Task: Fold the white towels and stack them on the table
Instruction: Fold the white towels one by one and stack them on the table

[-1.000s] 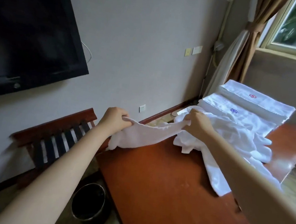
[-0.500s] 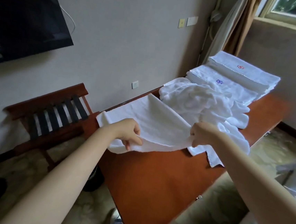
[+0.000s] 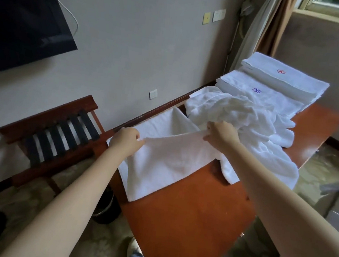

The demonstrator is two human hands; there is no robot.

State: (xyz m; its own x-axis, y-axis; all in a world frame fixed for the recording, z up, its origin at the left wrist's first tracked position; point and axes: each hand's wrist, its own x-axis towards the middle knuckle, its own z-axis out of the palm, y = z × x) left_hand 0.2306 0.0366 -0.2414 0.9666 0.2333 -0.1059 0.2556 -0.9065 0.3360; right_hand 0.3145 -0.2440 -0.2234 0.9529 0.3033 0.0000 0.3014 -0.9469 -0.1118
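Pale grey wall (image 3: 131, 41) fills the background, with a dark television (image 3: 19, 20) mounted at the upper left. Along the wall runs a long red-brown table (image 3: 186, 223), its near end bare. A slatted wooden luggage rack (image 3: 57, 125) stands on the floor to the table's left. A crumpled heap of white towels (image 3: 238, 118) lies across the middle of the table. Beyond it two folded stacks lie side by side at the far end, the blue-emblem stack (image 3: 256, 95) nearer and the red-emblem stack (image 3: 283, 77) behind. One white towel (image 3: 167, 161) lies at the table's left edge, just beside the heap, its upper layer raised. The left hand (image 3: 127, 143) grips one corner of that raised edge with curled fingers. The right hand (image 3: 222, 134) pinches the other corner, and the edge is stretched between them.
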